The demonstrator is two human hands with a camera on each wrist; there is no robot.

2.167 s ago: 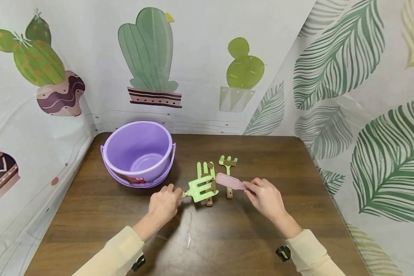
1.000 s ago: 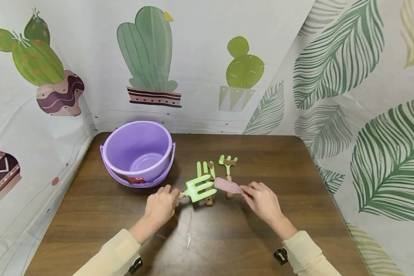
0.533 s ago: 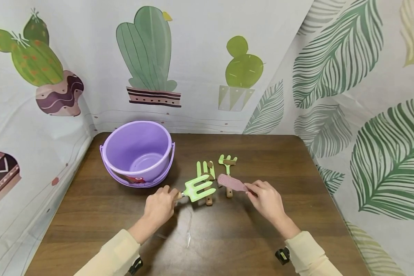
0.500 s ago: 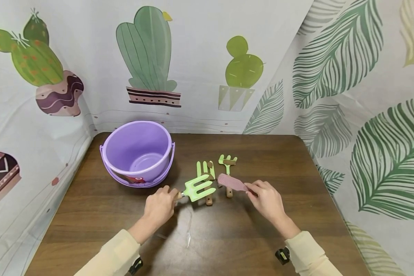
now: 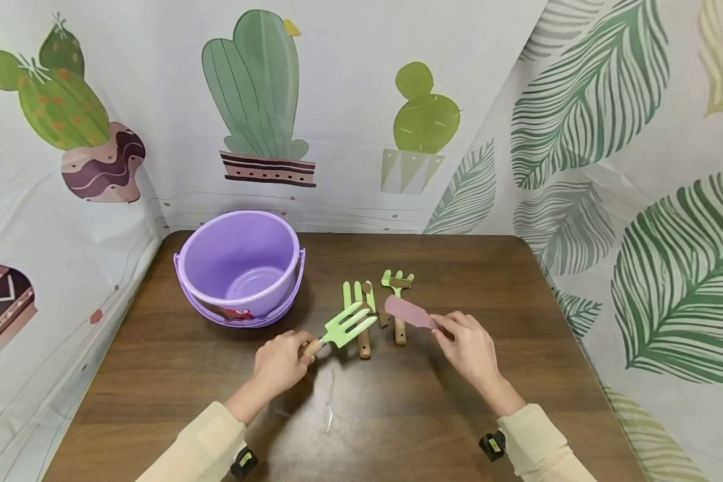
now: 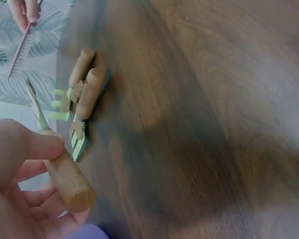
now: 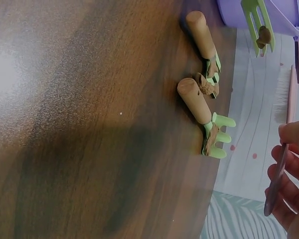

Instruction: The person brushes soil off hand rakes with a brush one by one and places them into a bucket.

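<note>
**Fork and brush held over the counter**

While the left hand (image 5: pixel 280 365) grips the wooden handle of a green fork (image 5: pixel 347 326), its fingers (image 6: pixel 37 145) curled round the handle, the fork's tines point up and to the right, raised off the counter (image 5: pixel 458 268). The right hand (image 5: pixel 470 348) pinches the handle of a pink brush (image 5: pixel 408 312) between thumb and fingers (image 7: pixel 294 133); the brush head lies just right of the fork's tines, apart from them, with white bristles showing along one edge in the right wrist view.

Under and behind the two held tools, two more green tools lie on the counter with their wooden handles toward the person: a second fork (image 5: pixel 359 314), just beside the held fork's tines, and a rake (image 5: pixel 397 289) to its right, partly behind the brush. Both carry brown patches on their heads. They lie side by side, near each other.

To the left, near the back edge of the counter, stands a purple bucket (image 5: pixel 241 268), upright, its handle down round the front. A thin clear sliver (image 5: pixel 330 405) lies on the wood between the two forearms. Cream sleeves (image 5: pixel 542 445) cover both arms, and printed cloth with cacti (image 5: pixel 256 87) and leaves hangs round the counter.
</note>
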